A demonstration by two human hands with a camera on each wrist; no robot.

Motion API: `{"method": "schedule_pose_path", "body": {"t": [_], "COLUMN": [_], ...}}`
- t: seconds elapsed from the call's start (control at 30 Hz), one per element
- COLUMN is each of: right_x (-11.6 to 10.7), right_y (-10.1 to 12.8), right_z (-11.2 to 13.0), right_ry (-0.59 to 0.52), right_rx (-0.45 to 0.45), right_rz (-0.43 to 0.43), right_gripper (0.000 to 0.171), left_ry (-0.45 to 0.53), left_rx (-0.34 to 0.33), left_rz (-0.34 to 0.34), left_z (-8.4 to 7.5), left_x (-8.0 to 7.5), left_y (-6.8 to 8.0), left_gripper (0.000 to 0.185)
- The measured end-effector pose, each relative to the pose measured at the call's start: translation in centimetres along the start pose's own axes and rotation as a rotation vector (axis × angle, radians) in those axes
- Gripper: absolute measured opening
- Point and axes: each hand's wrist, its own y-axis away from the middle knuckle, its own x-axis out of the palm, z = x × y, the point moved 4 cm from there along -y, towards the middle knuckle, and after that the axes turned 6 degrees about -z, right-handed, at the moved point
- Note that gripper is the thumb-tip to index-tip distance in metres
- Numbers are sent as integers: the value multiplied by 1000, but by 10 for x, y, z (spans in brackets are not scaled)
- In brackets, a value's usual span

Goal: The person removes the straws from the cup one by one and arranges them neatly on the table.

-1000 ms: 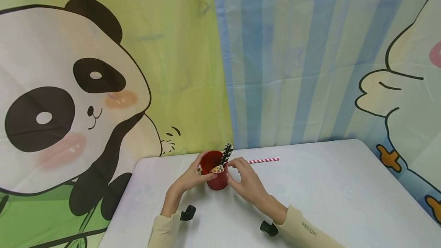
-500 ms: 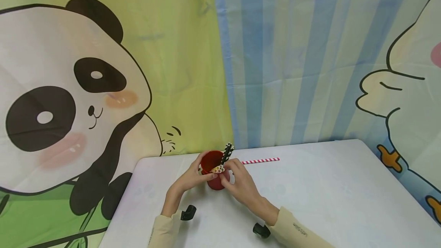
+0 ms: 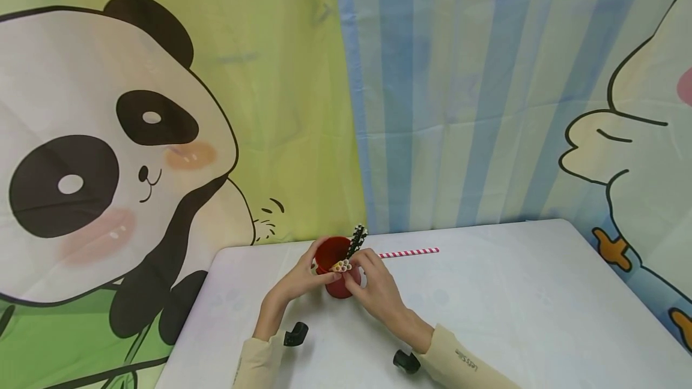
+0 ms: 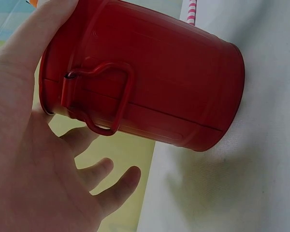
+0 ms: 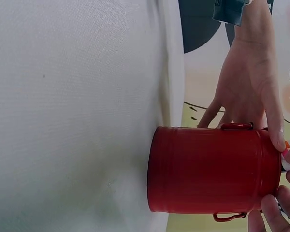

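Note:
A red metal cup (image 3: 340, 289) with wire handles stands near the far edge of the white table (image 3: 513, 299). Black-and-white straws (image 3: 357, 237) and pale yellow straws (image 3: 340, 266) stick out of it. My left hand (image 3: 297, 281) holds the cup from the left, thumb on the rim and fingers round the far side. The left wrist view shows that thumb along the cup (image 4: 150, 82) and the palm of my left hand (image 4: 34, 159). My right hand (image 3: 373, 284) is against the cup's right side, its fingers (image 5: 275, 210) curled at the mouth of the cup (image 5: 208, 169), pinching the straw ends.
A red-and-white striped straw (image 3: 408, 253) lies flat on the table just right of the cup, near the back edge. Cartoon curtains with a panda (image 3: 108, 155) hang right behind the table. Black wrist mounts (image 3: 294, 334) sit on both forearms.
My right hand has moved left and closed in on the cup's rim and the straws. The left hand and the cup have stayed put.

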Motion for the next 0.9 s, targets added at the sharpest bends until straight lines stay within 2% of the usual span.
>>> {"method": "schedule_pose_path", "body": {"t": [0.53, 0.9], "right_x": [-7, -20], "right_y": [-4, -9], "right_z": [4, 12], "right_ry": [6, -49], "right_rx": [-6, 6], "right_rz": [-29, -51], "right_gripper": [19, 15], "left_ry": [1, 24], "left_rx": [4, -3], "left_rz": [-3, -1], "left_z": [2, 3], "left_x": [0, -1], "left_y": [0, -1], "left_gripper": [89, 92]}}
